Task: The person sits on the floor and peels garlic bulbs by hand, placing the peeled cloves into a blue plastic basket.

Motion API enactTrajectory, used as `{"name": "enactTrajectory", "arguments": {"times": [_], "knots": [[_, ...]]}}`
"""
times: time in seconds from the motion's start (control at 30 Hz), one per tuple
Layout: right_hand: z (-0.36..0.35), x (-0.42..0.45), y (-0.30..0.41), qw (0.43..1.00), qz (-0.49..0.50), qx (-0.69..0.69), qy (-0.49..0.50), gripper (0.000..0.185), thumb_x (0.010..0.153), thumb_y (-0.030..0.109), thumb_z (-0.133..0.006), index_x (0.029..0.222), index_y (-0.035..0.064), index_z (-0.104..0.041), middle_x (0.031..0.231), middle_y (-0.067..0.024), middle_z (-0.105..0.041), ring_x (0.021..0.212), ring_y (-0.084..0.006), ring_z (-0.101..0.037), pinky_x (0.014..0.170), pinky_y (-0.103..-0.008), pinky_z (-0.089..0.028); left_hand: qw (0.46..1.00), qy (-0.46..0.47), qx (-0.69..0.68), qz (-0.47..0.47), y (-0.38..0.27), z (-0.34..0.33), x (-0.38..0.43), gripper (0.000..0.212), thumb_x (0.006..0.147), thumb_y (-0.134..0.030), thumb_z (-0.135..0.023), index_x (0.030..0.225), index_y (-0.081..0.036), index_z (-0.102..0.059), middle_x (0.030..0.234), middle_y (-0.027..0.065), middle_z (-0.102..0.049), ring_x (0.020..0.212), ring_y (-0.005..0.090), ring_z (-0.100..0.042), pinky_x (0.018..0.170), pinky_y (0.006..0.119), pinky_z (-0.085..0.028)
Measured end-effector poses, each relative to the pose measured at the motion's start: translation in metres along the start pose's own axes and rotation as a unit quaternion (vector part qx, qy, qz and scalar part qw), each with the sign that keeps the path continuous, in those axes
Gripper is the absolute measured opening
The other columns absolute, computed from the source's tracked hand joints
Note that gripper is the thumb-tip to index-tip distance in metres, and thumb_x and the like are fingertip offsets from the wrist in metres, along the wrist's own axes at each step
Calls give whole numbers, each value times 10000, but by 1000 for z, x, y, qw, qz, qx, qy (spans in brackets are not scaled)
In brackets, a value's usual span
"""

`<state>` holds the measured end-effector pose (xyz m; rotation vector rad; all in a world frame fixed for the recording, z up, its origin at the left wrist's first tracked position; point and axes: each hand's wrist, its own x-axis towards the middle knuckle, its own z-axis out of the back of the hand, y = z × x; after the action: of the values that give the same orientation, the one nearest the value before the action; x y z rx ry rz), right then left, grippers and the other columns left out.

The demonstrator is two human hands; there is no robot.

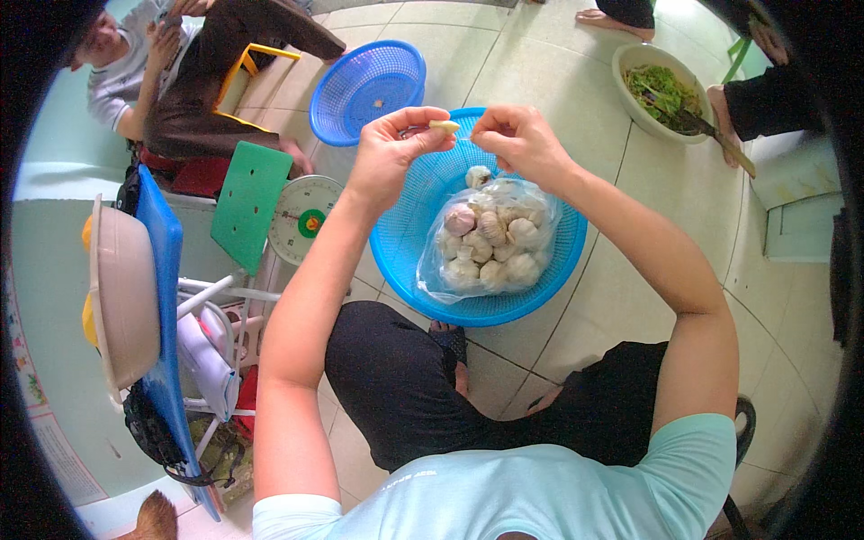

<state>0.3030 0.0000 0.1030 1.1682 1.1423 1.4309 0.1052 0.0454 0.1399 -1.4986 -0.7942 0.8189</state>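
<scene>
My left hand pinches a pale, peeled-looking garlic clove between thumb and fingers, above the far rim of a light blue plastic basket. Level with it, on the right, my right hand has thumb and forefinger pinched together; a thin pale strip, perhaps garlic skin, shows at their tips. A small gap lies between the two hands. Below them in the basket rests a clear plastic bag full of whole garlic bulbs. One loose bulb sits just beyond the bag.
A darker blue basket stands beyond my left hand. Left are a dial scale, a green board and a blue folding table. A bowl of leafy greens with a knife stands far right. A person sits upper left; another's legs show upper right.
</scene>
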Motion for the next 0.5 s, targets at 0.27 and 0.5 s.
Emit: {"name": "enactTrajectory", "arguments": {"times": [0.27, 0.5], "knots": [[3, 1, -28, 987, 44, -152, -26, 151, 774, 128, -583, 719, -10, -611, 639, -96, -596, 582, -182, -559, 548, -330, -444, 994, 47, -87, 46, 1, 4, 0, 269, 893, -126, -599, 1128, 5, -595, 962, 81, -660, 811, 136, -641, 734, 256, -543], [1, -2, -27, 979, 35, -199, -36, 131, 768, 107, -631, 866, 33, -586, 649, -95, -568, 580, -224, -555, 560, -358, -434, 986, 41, -132, 92, 1, 6, 0, 327, 936, -215, -538, 1167, 12, -578, 914, 39, -646, 785, 76, -598, 693, 210, -518]]}}
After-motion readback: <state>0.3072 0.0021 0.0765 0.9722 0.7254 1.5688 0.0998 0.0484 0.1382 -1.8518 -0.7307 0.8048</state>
